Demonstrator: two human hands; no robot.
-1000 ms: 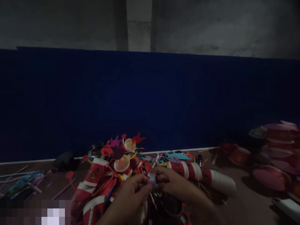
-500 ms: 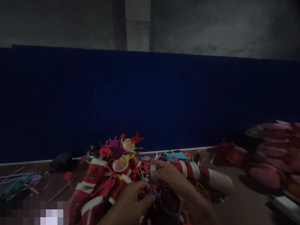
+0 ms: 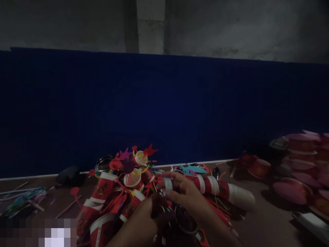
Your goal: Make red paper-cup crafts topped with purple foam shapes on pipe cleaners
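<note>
In my right hand (image 3: 186,193), a small roll of clear tape (image 3: 168,184) is gripped between the fingers and thumb, above the pile of craft pieces. My left hand (image 3: 146,216) is lower and closer to me, in shadow, with its fingers bent downward. A dim purple strip (image 3: 167,216) shows at its fingertips; its exact kind is unclear. Beside my left wrist lie red-and-white paper cups (image 3: 101,228), some with coloured stems and cut-out shapes attached. Below my right hand is a dark round rim (image 3: 189,231), partly hidden.
A row of nested paper cups (image 3: 240,196) lies on its side to the right. Taller stacks of red cups with pink discs (image 3: 300,156) stand at the far right, near a white object (image 3: 313,223). Ribbons and sticks (image 3: 28,200) lie left. A blue panel (image 3: 164,109) rises behind the table.
The hands were together at the tape roll, then drew apart. My left hand moved down with the purple strip and turned its fingers downward. My right hand kept hold of the tape roll.
</note>
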